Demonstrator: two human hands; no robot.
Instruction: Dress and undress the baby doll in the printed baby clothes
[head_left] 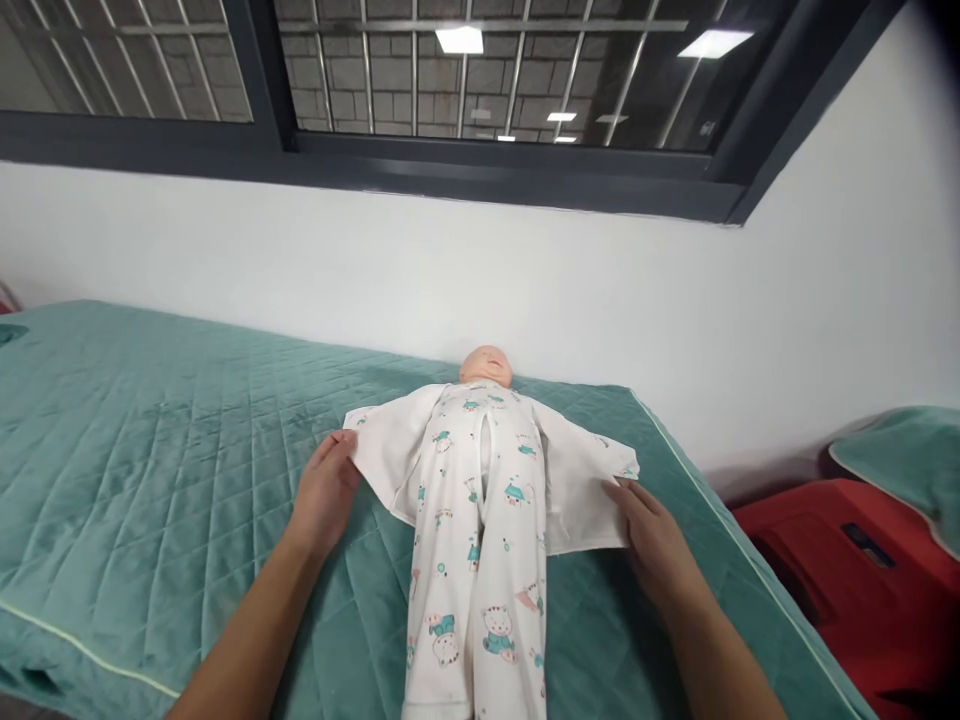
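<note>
A baby doll [487,366] lies on its back, its head at the far edge of the green bed cover. White baby pants [480,560] with cat and house prints cover its front, their legs pointing toward me. Beneath them a white baby shirt [581,485] is spread out to both sides, its plain inside showing. My left hand [326,490] pinches the shirt's edge on the left. On the right, my right hand [652,540] grips the other edge between thumb and fingers. The doll's arms and body are hidden by the clothes.
The quilted green cover [187,450] spreads wide to the left and ends at a piped edge on the right. A white wall [375,270] with a dark window frame [480,175] rises behind. Red plastic stools [847,570] stand at right, a green cloth [907,460] over them.
</note>
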